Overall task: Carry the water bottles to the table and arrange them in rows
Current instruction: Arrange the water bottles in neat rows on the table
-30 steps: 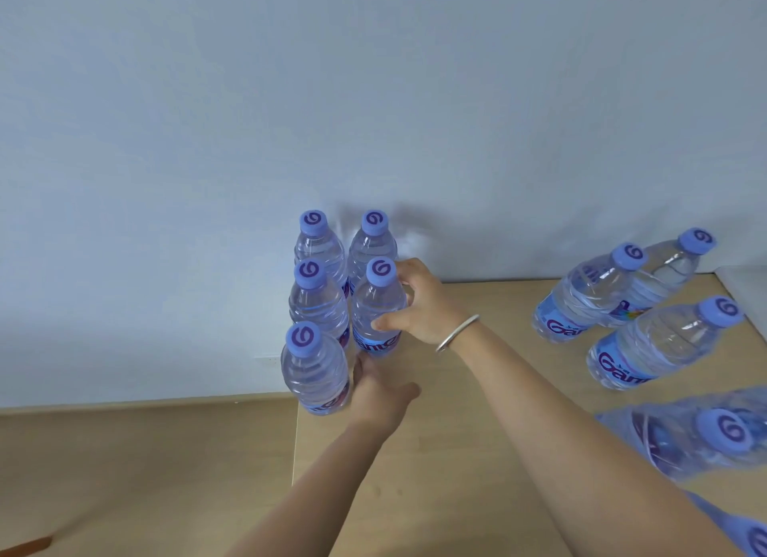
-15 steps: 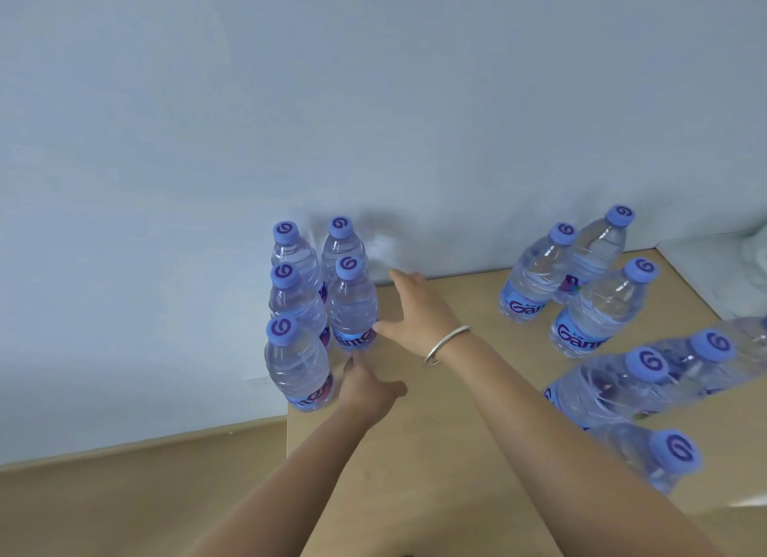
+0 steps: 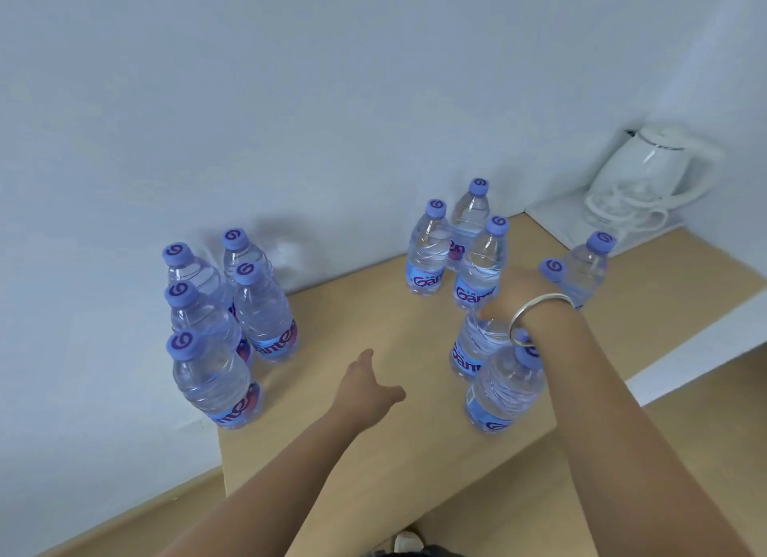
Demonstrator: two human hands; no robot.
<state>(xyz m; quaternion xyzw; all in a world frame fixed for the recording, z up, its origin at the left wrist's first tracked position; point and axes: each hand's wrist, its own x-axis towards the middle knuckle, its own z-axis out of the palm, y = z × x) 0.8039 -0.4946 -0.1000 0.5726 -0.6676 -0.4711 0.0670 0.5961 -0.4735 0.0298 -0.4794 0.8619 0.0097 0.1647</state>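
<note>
Though ungrouped — water bottles (image 3: 429,251) upright, caps skyward

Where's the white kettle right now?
The white kettle stands at the far right against the wall, on a white tray, beyond the loose bottles.

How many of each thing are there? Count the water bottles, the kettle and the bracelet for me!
Water bottles: 12 (5 in the left bunch, 7 on the right, one mostly hidden behind the wrist)
White kettle: 1
Silver bracelet: 1
Total: 14
</note>
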